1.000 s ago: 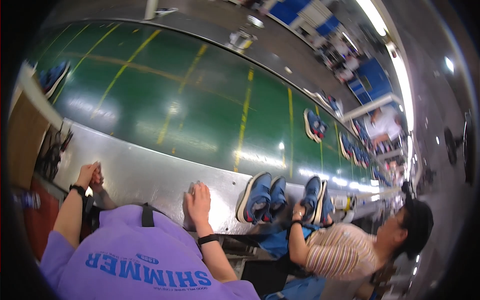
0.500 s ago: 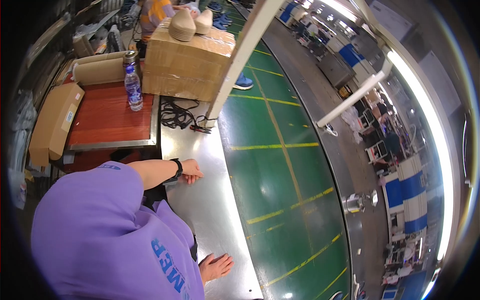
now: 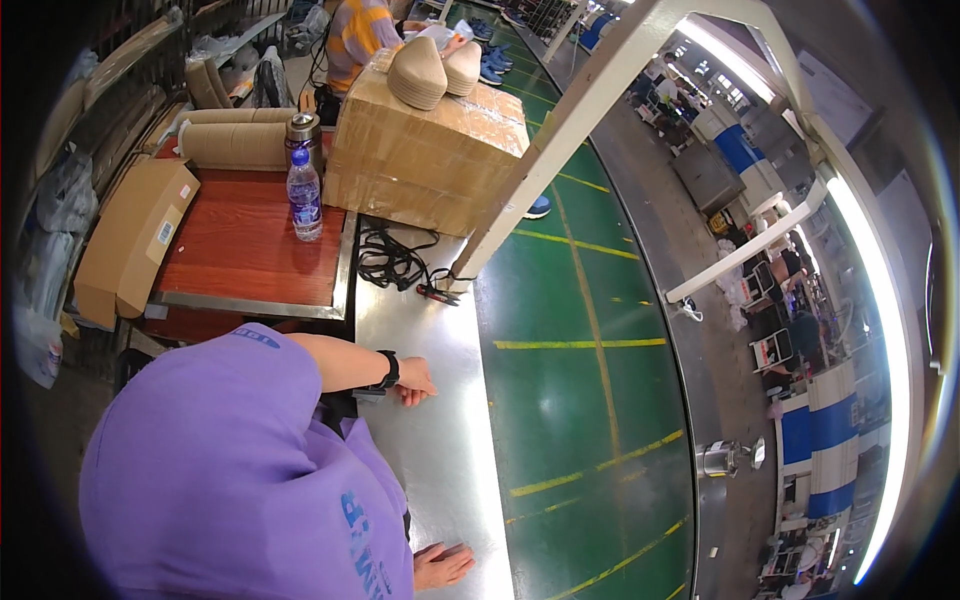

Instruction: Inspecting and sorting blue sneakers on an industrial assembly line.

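Note:
My left hand (image 3: 414, 382), with a black watch (image 3: 386, 369) on its wrist, rests on the bare metal ledge (image 3: 440, 445) beside the conveyor. Its fingers are loosely bent and partly apart, and I see nothing in them. Nearer the lower edge, my right hand (image 3: 443, 567) lies flat on the same ledge with its fingers stretched out, open and holding nothing. Along the ledge, the green belt (image 3: 560, 420) with yellow lines shows no goods close to my hands.
Black cables (image 3: 392, 258) lie at the foot of a white post (image 3: 545, 160). Behind are a taped carton (image 3: 420, 150) bearing stacked shoe-shaped inserts (image 3: 417, 75), a water bottle (image 3: 304, 200), a flask (image 3: 303, 135) and a long cardboard box (image 3: 135, 240). A co-worker (image 3: 362, 40) sits beyond the carton.
The view has shifted, so the whole scene sits lower and further right. Both my hands stay resting on the ledge; the co-worker's hand and blue shoes show more fully.

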`<state>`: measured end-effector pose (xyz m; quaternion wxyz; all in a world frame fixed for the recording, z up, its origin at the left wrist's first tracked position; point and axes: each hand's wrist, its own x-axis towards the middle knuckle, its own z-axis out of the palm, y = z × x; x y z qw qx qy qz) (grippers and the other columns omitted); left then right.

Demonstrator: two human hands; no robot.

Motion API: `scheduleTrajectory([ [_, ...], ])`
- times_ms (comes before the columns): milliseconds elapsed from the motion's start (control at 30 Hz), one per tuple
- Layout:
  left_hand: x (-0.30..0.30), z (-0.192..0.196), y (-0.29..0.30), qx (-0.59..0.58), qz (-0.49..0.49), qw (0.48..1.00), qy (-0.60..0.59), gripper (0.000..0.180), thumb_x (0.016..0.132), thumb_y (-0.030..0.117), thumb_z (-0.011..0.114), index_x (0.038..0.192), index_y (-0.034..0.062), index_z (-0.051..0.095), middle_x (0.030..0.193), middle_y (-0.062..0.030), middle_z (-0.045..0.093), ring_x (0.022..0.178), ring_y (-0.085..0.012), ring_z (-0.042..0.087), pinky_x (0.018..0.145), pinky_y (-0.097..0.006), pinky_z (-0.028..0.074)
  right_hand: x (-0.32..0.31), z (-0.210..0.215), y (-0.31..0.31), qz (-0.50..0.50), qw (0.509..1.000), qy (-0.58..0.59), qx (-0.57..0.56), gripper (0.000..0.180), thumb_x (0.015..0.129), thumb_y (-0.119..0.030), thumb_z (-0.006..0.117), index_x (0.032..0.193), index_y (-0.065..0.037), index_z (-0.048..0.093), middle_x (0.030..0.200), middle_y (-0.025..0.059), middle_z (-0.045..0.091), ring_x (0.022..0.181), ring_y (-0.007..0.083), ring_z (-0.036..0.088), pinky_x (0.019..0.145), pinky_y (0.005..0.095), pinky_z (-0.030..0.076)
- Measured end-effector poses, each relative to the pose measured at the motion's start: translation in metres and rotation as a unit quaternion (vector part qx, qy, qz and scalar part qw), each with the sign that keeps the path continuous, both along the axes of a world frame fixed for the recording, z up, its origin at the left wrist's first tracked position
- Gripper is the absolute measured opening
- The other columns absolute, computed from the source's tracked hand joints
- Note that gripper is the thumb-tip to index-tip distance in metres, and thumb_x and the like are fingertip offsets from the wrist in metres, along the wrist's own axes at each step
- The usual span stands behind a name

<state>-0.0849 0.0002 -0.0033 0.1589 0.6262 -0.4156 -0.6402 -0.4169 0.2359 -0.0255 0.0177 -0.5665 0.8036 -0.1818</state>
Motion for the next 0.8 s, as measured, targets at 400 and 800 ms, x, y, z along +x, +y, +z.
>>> scheduleTrajectory([
  [400, 0.008, -0.002, 0.005, -0.01, -0.012, 1.0, 0.017, 0.034, 0.086, 0.03, 0.055, 0.071, -0.0005, 0.061, 0.063, -0.0089, 0.065, 0.049, -0.0151, 0.062, 0.043, -0.024, 0.046, -0.004, -0.013, -0.002, 0.037, 0.997, 0.074, -0.006, 0.039, 0.088, -0.027, 0.049, 0.117, 0.0, 0.049, 0.119, 0.0225, 0.05, 0.112, 0.0373, 0.045, 0.095, 0.0455, 0.036],
  [800, -0.01, 0.018, -0.064, -0.246, -0.167, 0.953, 0.059, 0.032, 0.082, 0.03, 0.061, 0.103, 0.0062, 0.056, 0.078, -0.0041, 0.062, 0.07, -0.0167, 0.059, 0.059, -0.031, 0.046, 0.014, 0.025, -0.077, -0.115, 0.993, -0.004, 0.008, 0.061, 0.093, -0.044, 0.034, 0.133, 0.002, 0.032, 0.135, 0.0285, 0.032, 0.127, 0.0422, 0.029, 0.101, 0.0504, 0.027],
])
